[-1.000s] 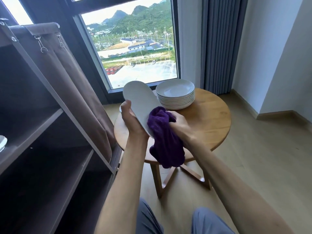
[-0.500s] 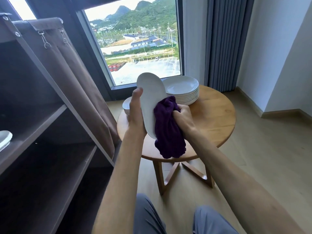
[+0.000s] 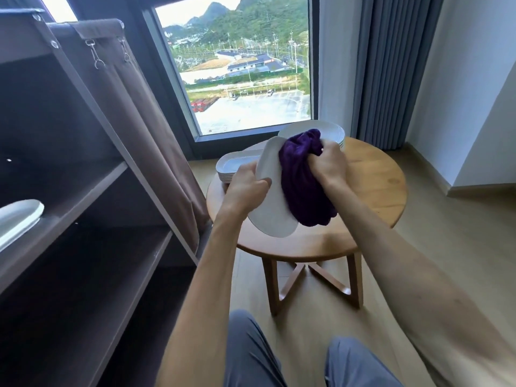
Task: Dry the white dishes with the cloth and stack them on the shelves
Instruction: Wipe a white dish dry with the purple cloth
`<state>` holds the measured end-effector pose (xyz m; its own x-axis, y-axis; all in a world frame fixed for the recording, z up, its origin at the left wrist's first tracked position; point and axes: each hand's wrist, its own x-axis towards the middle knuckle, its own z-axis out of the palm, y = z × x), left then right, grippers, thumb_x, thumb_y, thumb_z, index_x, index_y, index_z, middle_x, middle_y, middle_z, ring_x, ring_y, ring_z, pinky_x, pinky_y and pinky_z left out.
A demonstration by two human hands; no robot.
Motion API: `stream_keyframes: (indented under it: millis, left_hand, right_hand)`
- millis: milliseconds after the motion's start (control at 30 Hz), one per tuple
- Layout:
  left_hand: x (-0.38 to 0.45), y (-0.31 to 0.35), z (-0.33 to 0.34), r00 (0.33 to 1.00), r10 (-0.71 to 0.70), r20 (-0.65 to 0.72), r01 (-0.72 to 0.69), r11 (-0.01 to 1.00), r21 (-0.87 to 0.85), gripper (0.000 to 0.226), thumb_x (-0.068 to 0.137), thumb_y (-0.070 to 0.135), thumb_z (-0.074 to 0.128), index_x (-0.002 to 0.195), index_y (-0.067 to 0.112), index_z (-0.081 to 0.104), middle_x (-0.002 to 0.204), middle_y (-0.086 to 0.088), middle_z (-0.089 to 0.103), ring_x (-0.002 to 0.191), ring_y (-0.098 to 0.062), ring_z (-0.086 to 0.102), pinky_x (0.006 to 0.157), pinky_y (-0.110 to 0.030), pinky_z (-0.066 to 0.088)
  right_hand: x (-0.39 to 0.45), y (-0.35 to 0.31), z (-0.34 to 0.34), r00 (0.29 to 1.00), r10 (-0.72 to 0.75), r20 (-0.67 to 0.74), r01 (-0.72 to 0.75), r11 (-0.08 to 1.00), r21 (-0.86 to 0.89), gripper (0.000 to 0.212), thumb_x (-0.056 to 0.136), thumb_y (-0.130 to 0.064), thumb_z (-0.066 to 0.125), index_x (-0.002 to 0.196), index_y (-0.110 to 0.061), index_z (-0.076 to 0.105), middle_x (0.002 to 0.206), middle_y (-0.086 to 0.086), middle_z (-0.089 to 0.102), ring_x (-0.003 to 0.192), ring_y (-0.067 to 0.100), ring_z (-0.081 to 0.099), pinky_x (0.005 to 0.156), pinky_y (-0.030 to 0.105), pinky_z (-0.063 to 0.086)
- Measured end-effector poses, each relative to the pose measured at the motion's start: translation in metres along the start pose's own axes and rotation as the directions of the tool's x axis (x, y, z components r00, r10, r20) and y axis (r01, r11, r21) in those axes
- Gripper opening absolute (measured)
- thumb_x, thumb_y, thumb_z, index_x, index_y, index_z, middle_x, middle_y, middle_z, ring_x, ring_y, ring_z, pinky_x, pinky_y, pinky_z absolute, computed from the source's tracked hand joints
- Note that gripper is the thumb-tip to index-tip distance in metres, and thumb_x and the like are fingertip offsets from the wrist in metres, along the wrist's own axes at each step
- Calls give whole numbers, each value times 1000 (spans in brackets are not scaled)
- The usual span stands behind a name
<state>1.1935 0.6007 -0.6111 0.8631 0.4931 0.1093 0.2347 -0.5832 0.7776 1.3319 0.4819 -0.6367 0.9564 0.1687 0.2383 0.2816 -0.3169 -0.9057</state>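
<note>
Item held: white oval ceramic platter [image 3: 272, 203], in the air above the near-left part of the round wooden counter [image 3: 374, 177], not resting on it. It stands nearly on edge, its long axis running from upper end, towards the window, down to lower end, towards the person; its broad faces point left and right.

Left hand [image 3: 245, 188]: grip closed round the platter's left rim at about mid-length, fingers curled over the edge. The platter extends both above and below this grip, more of it below.

Right hand [image 3: 328, 166]: grip bunched on a deep purple plush cloth [image 3: 303, 182], pressing it against the platter's right face near the upper end; the cloth hangs down over most of that face.

Shelving: dark brown open shelf unit [image 3: 92, 191] lies to the left of the platter, so the left hand is the nearer one. One white dish [image 3: 19, 216] already sits at the front edge of a middle shelf.

Remaining stock: stack of white round plates [image 3: 339, 135] at the far edge of the counter; stack of white oblong dishes [image 3: 231, 167] at the far-left edge.

Judgement: drying is in progress; shelving this piece would call for tipping it flat and carrying it leftwards.
</note>
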Motion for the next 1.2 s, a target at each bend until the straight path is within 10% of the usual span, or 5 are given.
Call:
stream_keyframes:
  millis: [333,433,700,967,1200]
  left_hand:
    - [-3,6,11,976,-119,-181,57,947,-315,60,105,65,19,97,31,68,94,6,68,94,-13,63,80,-32,49]
    - [-4,5,18,973,-141,-185,-8,777,-630,62,105,63,26,141,24,58,121,8,69,112,-8,64,96,-24,53]
    - [5,-6,5,978,-166,-126,-54,381,-923,70,96,62,48,133,3,60,128,-24,66,116,-38,66,98,-48,57]
    - [5,-25,5,955,-222,-196,-101,378,-920,32,98,15,59,126,29,61,116,-5,72,103,-32,69,84,-51,61]
    - [-4,-46,12,932,-247,267,306,136,-942,25,101,1,51,118,10,66,97,-15,77,83,-33,77,61,-48,63]
  right_hand:
    - [-17,-41,35,980,-191,-61,187,980,-64,36,95,-51,52,109,-19,60,98,9,70,94,37,65,75,38,45]
    - [-28,-54,39,958,-286,2,283,948,147,31,94,-36,63,118,-17,61,109,5,69,101,26,66,85,37,51]
    - [-52,-38,40,921,-328,209,313,944,103,74,82,-42,70,149,-29,43,129,4,57,121,22,56,103,42,47]
    - [-66,0,29,999,-22,50,0,915,404,8,94,-25,66,96,-18,68,88,-4,70,82,12,62,78,31,49]
    - [-76,-11,-7,890,50,453,-287,833,472,35,107,-1,31,81,-21,45,73,-4,51,39,-7,53,43,9,43]
